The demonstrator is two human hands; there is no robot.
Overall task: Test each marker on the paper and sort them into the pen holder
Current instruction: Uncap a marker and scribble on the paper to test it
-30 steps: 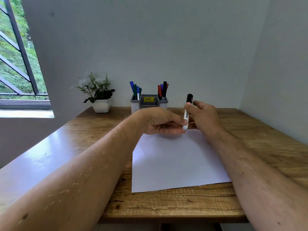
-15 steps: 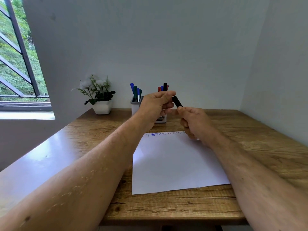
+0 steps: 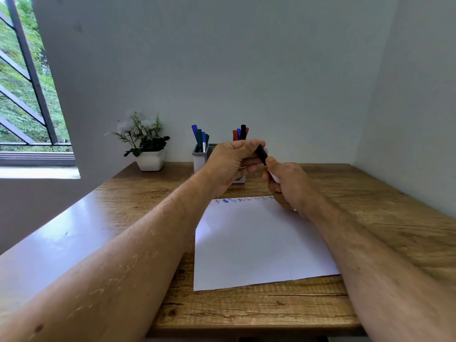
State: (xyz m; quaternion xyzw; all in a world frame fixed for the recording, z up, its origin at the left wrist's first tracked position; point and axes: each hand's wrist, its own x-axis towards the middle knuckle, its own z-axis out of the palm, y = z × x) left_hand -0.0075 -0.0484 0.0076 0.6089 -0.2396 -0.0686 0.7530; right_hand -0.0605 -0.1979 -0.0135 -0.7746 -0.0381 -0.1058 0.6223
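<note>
My right hand [image 3: 290,186] grips the white body of a marker [image 3: 273,177], held above the far edge of the paper [image 3: 256,243]. My left hand [image 3: 232,161] pinches the marker's black cap [image 3: 261,154] at its upper end. Whether the cap is on or off the marker, I cannot tell. A row of small coloured scribbles [image 3: 241,200] runs along the paper's far edge. Behind my hands stands the grey pen holder [image 3: 198,160], partly hidden, with blue and green markers [image 3: 199,138] on its left side and red, blue and black markers [image 3: 240,133] on its right.
A white pot with a small plant [image 3: 148,149] sits at the back left of the wooden desk [image 3: 246,309]. White walls close the back and right. A barred window [image 3: 24,95] is at the left.
A second ago the marker stood upright between both hands low over the paper. My left hand rose to pinch the cap end, the marker tilted, and the scribbles came into sight.
</note>
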